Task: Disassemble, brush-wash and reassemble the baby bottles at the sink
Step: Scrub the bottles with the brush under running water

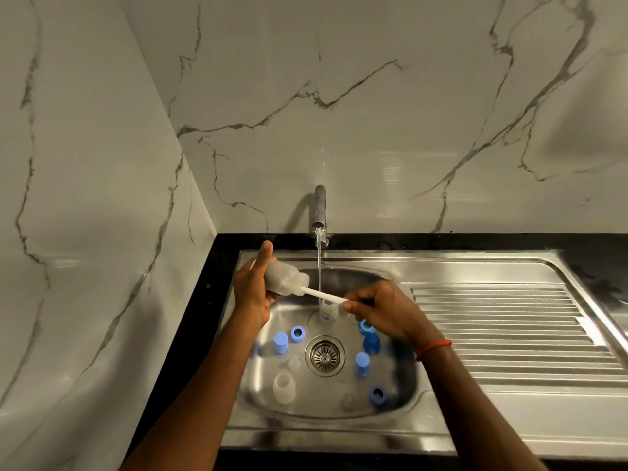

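Clear bottle (283, 277) tilted over the sink (339, 263), gripped in my left hand (253, 287), thumb raised. My right hand (380, 309) pinches the white brush handle (323, 295), head inside the neck. Tap (319, 209) running; blue caps (281, 342) and rings (297, 333) in the basin.

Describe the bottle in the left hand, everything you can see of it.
The baby bottle is small, translucent frosted plastic, cloudy inside, with no ring or teat. It lies tilted, open neck pointing right and slightly down, above the back left of the sink. The left hand grips its base end; a white brush handle, pinched by the right hand, runs into its mouth.
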Available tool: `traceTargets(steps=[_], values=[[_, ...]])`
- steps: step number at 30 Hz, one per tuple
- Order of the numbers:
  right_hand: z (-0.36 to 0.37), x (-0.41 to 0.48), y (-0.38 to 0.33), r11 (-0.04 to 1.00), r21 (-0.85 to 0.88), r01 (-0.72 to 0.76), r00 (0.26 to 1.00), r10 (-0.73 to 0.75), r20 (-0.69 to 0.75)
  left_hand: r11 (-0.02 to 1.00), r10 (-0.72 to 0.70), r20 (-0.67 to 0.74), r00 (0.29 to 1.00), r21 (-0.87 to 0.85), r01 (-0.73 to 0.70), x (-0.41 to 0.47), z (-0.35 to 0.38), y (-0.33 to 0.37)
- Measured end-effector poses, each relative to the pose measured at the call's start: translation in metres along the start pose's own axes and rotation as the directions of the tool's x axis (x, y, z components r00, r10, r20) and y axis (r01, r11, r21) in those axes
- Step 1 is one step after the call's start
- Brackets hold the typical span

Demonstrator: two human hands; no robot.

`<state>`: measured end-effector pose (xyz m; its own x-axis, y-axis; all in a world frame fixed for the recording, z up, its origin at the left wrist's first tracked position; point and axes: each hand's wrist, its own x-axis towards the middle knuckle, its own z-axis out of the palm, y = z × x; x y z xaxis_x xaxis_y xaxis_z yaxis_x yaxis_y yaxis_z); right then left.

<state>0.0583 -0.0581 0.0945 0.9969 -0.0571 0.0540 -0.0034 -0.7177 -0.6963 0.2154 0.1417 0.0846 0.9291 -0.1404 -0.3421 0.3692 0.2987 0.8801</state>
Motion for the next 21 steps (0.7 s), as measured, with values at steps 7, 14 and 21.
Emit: traceTargets(steps=[7, 14, 21], values=[[0.010, -0.006, -0.008, 0.774, 0.523, -0.356, 0.925, 0.213, 0.314, 0.904, -0.099, 0.399, 0.912, -0.348, 0.250, -0.005, 0.007, 0.006], [0.008, 0.000, 0.001, 0.979, 0.033, -0.201, 0.978, 0.202, -0.053, 0.852, -0.093, 0.348, 0.933, -0.457, 0.256, -0.010, 0.012, -0.007], [0.030, -0.004, -0.003, 0.917, -0.324, -0.235, 0.865, 0.045, -0.500, 0.887, -0.070, 0.294, 0.953, -0.419, 0.194, -0.013, 0.019, -0.005]])
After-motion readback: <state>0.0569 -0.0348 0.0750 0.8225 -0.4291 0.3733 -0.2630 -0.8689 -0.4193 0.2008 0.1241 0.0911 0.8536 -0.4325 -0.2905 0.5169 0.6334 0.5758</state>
